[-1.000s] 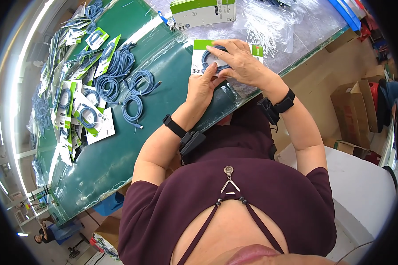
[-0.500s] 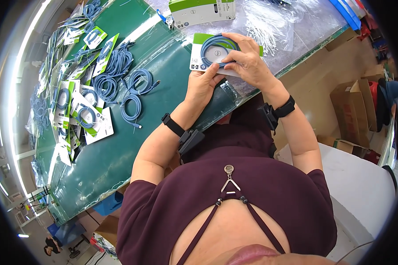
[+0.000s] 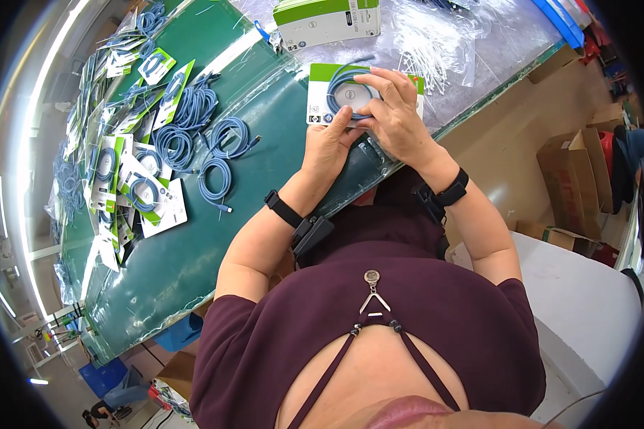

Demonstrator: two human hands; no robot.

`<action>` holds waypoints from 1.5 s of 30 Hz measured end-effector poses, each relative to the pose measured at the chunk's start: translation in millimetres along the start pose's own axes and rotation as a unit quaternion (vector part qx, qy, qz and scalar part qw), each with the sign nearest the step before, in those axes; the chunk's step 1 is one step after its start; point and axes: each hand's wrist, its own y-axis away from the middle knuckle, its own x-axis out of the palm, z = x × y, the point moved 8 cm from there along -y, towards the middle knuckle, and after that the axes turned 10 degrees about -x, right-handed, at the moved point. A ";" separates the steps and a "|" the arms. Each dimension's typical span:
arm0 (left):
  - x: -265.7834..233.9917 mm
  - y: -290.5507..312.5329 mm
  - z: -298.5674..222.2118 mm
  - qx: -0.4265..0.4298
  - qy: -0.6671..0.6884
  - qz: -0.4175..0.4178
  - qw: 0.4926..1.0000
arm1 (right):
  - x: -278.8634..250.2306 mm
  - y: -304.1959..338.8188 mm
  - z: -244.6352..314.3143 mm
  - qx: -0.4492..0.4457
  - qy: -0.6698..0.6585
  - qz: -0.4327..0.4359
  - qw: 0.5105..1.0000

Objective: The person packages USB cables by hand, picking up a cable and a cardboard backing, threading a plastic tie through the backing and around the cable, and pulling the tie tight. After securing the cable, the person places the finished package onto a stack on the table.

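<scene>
Over the table's near edge I hold a white and green packaging card with a coiled blue cable on its front. My left hand grips the card's lower edge, thumb on the front against the coil, other fingers behind. My right hand is closed on the coil's right side, its fingertips at the top and bottom of the loop. One free cable end sticks up past the card's top edge. Loose coiled blue cables lie on the table left of my hands.
Carded cables are heaped at the left of the green table. A stack of cards stands beyond my hands, beside blue-handled cutters. White cable ties lie to its right. Cardboard boxes stand on the floor at right.
The card and both hands have come slightly nearer to me. My right fingers have shifted on the coil, and a cable end now stands out above the card.
</scene>
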 end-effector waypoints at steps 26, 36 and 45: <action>-6.9 3.8 -0.8 0.051 -0.057 -0.090 0.993 | 29.0 -12.4 -26.4 0.060 -0.045 -0.006 0.997; -9.8 -0.2 -5.0 0.040 0.015 -0.063 0.997 | -0.3 -4.9 -1.1 -0.006 -0.035 0.067 0.997; 4.9 0.1 -6.1 0.024 -0.003 -0.006 1.000 | -1.4 -0.8 -15.3 0.001 -0.028 0.053 0.998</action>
